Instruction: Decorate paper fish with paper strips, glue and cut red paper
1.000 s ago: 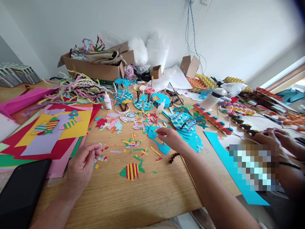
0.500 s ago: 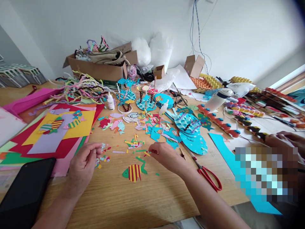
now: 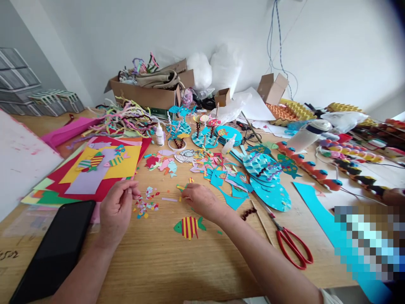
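On the table lies a paper fish (image 3: 187, 228) with a green head and tail and a body striped red and yellow. Just above it, my right hand (image 3: 201, 199) has its fingertips bent down together on narrow paper strips (image 3: 181, 188), green and yellow, most of them hidden by the hand. My left hand (image 3: 117, 207) rests to the left with fingers curled in; whether anything is in them is hidden. Beside its fingertips are small coloured paper bits (image 3: 147, 203). A pale lilac strip (image 3: 170, 199) lies between the hands.
At left are a black phone (image 3: 55, 249) and stacked coloured paper (image 3: 104, 185). Red-handled scissors (image 3: 294, 249), a thin stick (image 3: 263, 223) and blue paper ovals (image 3: 274, 195) lie right. Glue bottles (image 3: 160, 136) stand behind. Another person's hand (image 3: 394, 197) is at far right.
The view has swung left, so things sit further right. My right hand has moved left over the strips, and the green pieces above the fish's tail are no longer visible there.
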`<state>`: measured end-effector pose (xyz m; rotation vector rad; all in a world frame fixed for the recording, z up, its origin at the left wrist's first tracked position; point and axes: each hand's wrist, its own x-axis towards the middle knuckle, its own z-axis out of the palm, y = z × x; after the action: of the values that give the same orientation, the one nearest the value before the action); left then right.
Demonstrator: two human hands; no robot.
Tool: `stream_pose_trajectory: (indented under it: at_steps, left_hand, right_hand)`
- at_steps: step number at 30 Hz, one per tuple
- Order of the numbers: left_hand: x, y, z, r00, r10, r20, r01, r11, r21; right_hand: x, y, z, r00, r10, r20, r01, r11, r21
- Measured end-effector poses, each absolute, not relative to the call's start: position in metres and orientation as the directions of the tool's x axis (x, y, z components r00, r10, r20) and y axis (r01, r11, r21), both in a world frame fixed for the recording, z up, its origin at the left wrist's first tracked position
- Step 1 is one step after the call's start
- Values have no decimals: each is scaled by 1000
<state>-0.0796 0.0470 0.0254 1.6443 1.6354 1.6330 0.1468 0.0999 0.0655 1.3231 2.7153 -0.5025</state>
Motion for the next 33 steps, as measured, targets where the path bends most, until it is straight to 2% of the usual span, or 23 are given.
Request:
stream_pose_trajectory:
  at_steps: [2, 5, 11, 14, 18, 21, 24, 30, 33]
  left_hand:
    - [-82, 47, 29, -372, 805, 462, 466, -268, 843]
    - [-83, 48, 32, -386, 810, 441, 463, -244, 852]
    - [-85, 42, 42, -164, 866, 472, 628, -277, 727]
    - [-90, 35, 58, -172, 842, 511, 657, -288, 697]
    - [-89, 29, 77, -216, 850, 481, 601, -273, 751]
    - [-80, 30, 80, -170, 868, 467, 572, -300, 764]
    - [-69, 37, 77, -34, 863, 505, 609, -383, 695]
    - [-53, 57, 67, 220, 793, 568, 694, -536, 481]
    - [-61, 60, 69, 200, 821, 536, 732, -488, 476]
  right_hand:
    - [141, 100, 68, -631, 745, -219, 774, 582, -249]
    - [133, 96, 70, -636, 737, -227, 770, 588, -248]
    - [134, 87, 76, -631, 752, -193, 770, 577, -271]
    - [152, 90, 75, -549, 816, -182, 825, 494, -276]
    - [184, 97, 67, -380, 905, -190, 910, 330, -249]
    - [198, 97, 63, -330, 928, -173, 927, 285, -244]
    - [205, 93, 63, -313, 936, -158, 931, 270, -246]
    - [215, 85, 70, -257, 948, -187, 947, 207, -247]
    - [220, 80, 72, -248, 948, -201, 949, 197, -246]
